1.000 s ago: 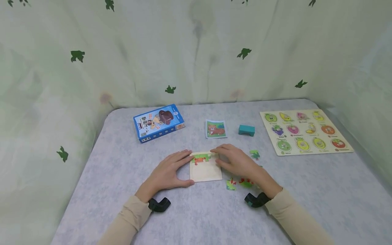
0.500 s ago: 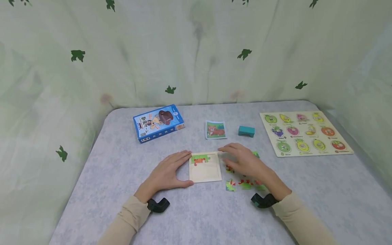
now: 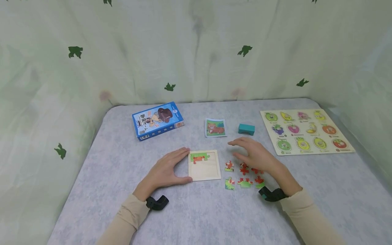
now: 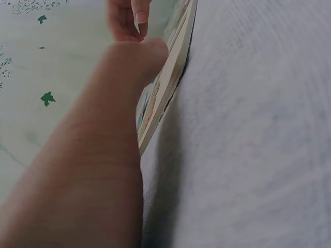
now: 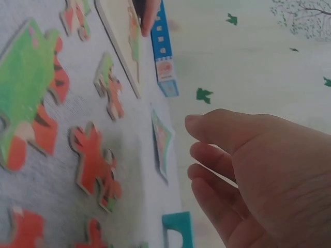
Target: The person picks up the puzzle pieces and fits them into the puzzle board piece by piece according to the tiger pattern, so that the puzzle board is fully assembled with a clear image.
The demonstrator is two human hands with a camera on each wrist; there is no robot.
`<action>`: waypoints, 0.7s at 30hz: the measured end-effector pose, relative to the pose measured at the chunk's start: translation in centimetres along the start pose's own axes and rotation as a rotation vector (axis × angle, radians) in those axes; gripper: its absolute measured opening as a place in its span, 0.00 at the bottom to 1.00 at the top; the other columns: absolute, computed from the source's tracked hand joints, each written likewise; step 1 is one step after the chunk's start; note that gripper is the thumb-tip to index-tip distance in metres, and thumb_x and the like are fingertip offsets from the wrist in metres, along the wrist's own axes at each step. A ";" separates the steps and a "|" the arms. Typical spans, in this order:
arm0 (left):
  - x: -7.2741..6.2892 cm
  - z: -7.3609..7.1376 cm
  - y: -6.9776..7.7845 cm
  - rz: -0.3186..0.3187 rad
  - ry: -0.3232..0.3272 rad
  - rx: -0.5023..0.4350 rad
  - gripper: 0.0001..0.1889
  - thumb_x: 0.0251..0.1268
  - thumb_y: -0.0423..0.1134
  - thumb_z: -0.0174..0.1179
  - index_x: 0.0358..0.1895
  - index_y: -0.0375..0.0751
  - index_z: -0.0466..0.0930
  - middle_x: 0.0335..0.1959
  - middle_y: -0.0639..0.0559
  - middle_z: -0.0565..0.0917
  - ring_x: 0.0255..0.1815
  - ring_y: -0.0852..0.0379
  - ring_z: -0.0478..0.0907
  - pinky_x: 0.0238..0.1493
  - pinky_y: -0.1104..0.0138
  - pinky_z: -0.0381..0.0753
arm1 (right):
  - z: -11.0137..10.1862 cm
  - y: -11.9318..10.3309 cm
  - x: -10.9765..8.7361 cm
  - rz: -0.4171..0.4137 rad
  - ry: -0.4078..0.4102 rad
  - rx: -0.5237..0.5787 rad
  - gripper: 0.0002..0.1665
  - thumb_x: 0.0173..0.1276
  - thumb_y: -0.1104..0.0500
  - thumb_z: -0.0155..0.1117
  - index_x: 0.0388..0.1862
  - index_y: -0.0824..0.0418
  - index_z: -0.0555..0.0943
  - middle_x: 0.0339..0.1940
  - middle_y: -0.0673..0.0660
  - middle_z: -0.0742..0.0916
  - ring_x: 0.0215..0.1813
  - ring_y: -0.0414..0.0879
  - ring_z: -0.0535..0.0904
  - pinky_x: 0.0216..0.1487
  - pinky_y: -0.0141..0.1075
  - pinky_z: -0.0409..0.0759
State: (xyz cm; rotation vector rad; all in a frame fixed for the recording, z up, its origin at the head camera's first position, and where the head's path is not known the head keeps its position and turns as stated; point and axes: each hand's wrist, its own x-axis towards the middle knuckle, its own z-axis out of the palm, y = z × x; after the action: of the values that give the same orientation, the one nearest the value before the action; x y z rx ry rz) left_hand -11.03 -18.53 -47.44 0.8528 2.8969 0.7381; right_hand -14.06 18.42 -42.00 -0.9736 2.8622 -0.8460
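A square wooden puzzle tray (image 3: 208, 170) lies flat on the table; green and orange jigsaw pieces (image 3: 199, 157) fill its upper left part. Along its left edge rests my left hand (image 3: 166, 172), index fingertip at the far corner and thumb at the near one. My right hand (image 3: 256, 154) hovers over the loose pieces right of the tray, thumb and fingers apart with nothing between them. Beneath and in front of it, several loose jigsaw pieces (image 3: 245, 183) in red and green lie in rows, some partly covered by the hand. The right wrist view shows a red piece (image 5: 90, 157) close up.
Beyond the tray lies a small bear picture (image 3: 215, 128), with a teal block (image 3: 246, 129) to its right. A blue game box (image 3: 158, 120) stands at the back left. On the right is a fruit picture board (image 3: 306, 132). A cloth backdrop (image 3: 199, 51) hangs behind the table.
My right hand has drawn away from the tray to the right, uncovering the tray's right edge and more loose pieces. My left hand has stayed at the tray's left edge.
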 end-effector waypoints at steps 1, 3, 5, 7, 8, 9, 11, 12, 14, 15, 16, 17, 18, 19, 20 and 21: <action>0.0 0.0 0.0 -0.003 0.002 -0.006 0.56 0.53 0.77 0.65 0.81 0.52 0.61 0.81 0.54 0.64 0.82 0.51 0.60 0.78 0.46 0.65 | -0.2 0.2 0.0 0.002 0.000 0.001 0.24 0.72 0.58 0.70 0.65 0.58 0.82 0.63 0.56 0.84 0.66 0.54 0.79 0.64 0.53 0.81; 0.1 -0.1 -0.1 -0.008 0.005 -0.016 0.55 0.53 0.76 0.66 0.81 0.52 0.61 0.81 0.54 0.64 0.82 0.51 0.60 0.78 0.45 0.65 | -0.5 0.5 0.0 0.006 -0.003 0.010 0.23 0.72 0.58 0.71 0.65 0.58 0.82 0.64 0.56 0.84 0.67 0.55 0.78 0.65 0.54 0.80; 0.1 -0.1 -0.1 -0.013 0.006 -0.018 0.55 0.53 0.76 0.66 0.81 0.52 0.62 0.81 0.54 0.64 0.82 0.51 0.60 0.78 0.45 0.65 | -0.9 0.8 0.0 0.007 -0.008 0.020 0.23 0.72 0.58 0.71 0.65 0.59 0.82 0.64 0.56 0.84 0.68 0.55 0.78 0.66 0.54 0.80; 0.1 -0.1 -0.2 -0.016 0.005 -0.018 0.55 0.53 0.76 0.66 0.81 0.52 0.62 0.81 0.54 0.64 0.82 0.51 0.60 0.78 0.45 0.65 | -1.1 1.1 0.0 0.011 -0.016 0.028 0.23 0.72 0.59 0.71 0.64 0.59 0.83 0.63 0.56 0.85 0.68 0.54 0.78 0.65 0.53 0.81; 0.1 0.0 -0.2 -0.016 0.005 -0.017 0.55 0.53 0.77 0.66 0.81 0.52 0.62 0.81 0.54 0.64 0.82 0.51 0.61 0.78 0.45 0.65 | -1.3 1.3 0.0 0.013 -0.021 0.030 0.23 0.72 0.59 0.71 0.64 0.60 0.82 0.63 0.56 0.85 0.67 0.54 0.79 0.65 0.53 0.81; 0.1 0.0 -0.2 -0.016 0.006 -0.018 0.55 0.53 0.77 0.66 0.81 0.52 0.62 0.81 0.54 0.64 0.82 0.51 0.61 0.78 0.45 0.65 | -1.4 1.4 -0.1 0.018 -0.026 0.029 0.23 0.71 0.59 0.71 0.64 0.60 0.83 0.63 0.56 0.85 0.66 0.54 0.80 0.64 0.53 0.81; 0.2 0.0 -0.2 -0.013 0.008 -0.021 0.55 0.52 0.76 0.66 0.81 0.52 0.63 0.81 0.54 0.65 0.81 0.51 0.61 0.77 0.45 0.65 | -1.6 1.7 -0.2 0.032 -0.034 0.032 0.24 0.71 0.59 0.71 0.64 0.60 0.83 0.63 0.56 0.85 0.64 0.54 0.81 0.63 0.53 0.82; 0.2 0.1 -0.2 -0.012 0.008 -0.022 0.55 0.52 0.76 0.67 0.81 0.52 0.63 0.81 0.54 0.65 0.81 0.51 0.61 0.78 0.45 0.65 | -1.7 1.9 -0.2 0.041 -0.038 0.033 0.24 0.71 0.59 0.72 0.64 0.60 0.83 0.63 0.56 0.85 0.64 0.54 0.81 0.63 0.53 0.82; 0.2 0.2 -0.2 -0.007 0.013 -0.025 0.55 0.52 0.76 0.67 0.80 0.51 0.64 0.81 0.54 0.65 0.81 0.51 0.61 0.77 0.45 0.66 | -1.9 2.2 -0.4 0.053 -0.043 0.032 0.24 0.70 0.59 0.72 0.64 0.60 0.83 0.63 0.56 0.86 0.63 0.54 0.82 0.62 0.53 0.83; 0.2 0.2 -0.1 -0.005 0.014 -0.026 0.55 0.51 0.75 0.68 0.80 0.51 0.64 0.80 0.54 0.65 0.81 0.51 0.61 0.77 0.45 0.66 | -1.9 2.3 -0.4 0.055 -0.043 0.031 0.24 0.70 0.59 0.72 0.64 0.60 0.83 0.62 0.56 0.86 0.62 0.53 0.82 0.62 0.52 0.83; 0.1 0.2 -0.1 -0.002 0.016 -0.025 0.55 0.51 0.75 0.68 0.80 0.51 0.64 0.80 0.54 0.66 0.81 0.51 0.61 0.77 0.45 0.66 | -2.0 2.4 -0.5 0.057 -0.043 0.033 0.24 0.70 0.60 0.72 0.64 0.60 0.83 0.62 0.56 0.86 0.61 0.53 0.82 0.62 0.52 0.83; 0.1 0.2 -0.1 -0.001 0.016 -0.024 0.55 0.51 0.75 0.68 0.80 0.51 0.64 0.80 0.54 0.66 0.81 0.51 0.61 0.77 0.45 0.66 | -2.0 2.5 -0.6 0.059 -0.044 0.034 0.24 0.70 0.60 0.72 0.64 0.60 0.83 0.62 0.56 0.86 0.61 0.54 0.83 0.61 0.52 0.83; 0.1 0.2 -0.1 0.002 0.017 -0.023 0.55 0.51 0.75 0.68 0.80 0.50 0.64 0.80 0.53 0.66 0.81 0.51 0.62 0.77 0.45 0.66 | -2.1 2.6 -0.7 0.062 -0.043 0.033 0.24 0.70 0.60 0.72 0.64 0.60 0.83 0.62 0.56 0.86 0.61 0.53 0.83 0.61 0.52 0.83; 0.0 0.2 -0.1 0.005 0.018 -0.023 0.55 0.51 0.75 0.68 0.80 0.50 0.64 0.80 0.53 0.66 0.81 0.50 0.62 0.77 0.45 0.66 | -2.1 2.7 -0.8 0.063 -0.044 0.035 0.24 0.70 0.60 0.72 0.64 0.61 0.83 0.61 0.56 0.86 0.60 0.54 0.83 0.61 0.52 0.84; 0.0 0.2 -0.1 0.005 0.017 -0.020 0.55 0.52 0.75 0.68 0.80 0.50 0.64 0.80 0.53 0.66 0.81 0.50 0.62 0.77 0.45 0.66 | -2.2 2.8 -0.9 0.064 -0.044 0.036 0.24 0.70 0.60 0.73 0.64 0.61 0.83 0.61 0.57 0.86 0.60 0.54 0.83 0.61 0.52 0.84; 0.0 0.1 -0.1 0.005 0.016 -0.021 0.55 0.52 0.75 0.68 0.80 0.50 0.64 0.80 0.53 0.66 0.81 0.51 0.62 0.77 0.45 0.66 | -2.2 2.9 -0.9 0.067 -0.045 0.039 0.24 0.69 0.60 0.73 0.64 0.61 0.83 0.61 0.57 0.86 0.60 0.54 0.83 0.61 0.53 0.84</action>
State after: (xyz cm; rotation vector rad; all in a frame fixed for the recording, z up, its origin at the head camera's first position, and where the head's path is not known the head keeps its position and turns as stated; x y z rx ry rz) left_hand -11.03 -18.56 -47.60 0.8556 2.8965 0.7779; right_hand -15.30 21.93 -41.64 -0.8760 2.8119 -0.8598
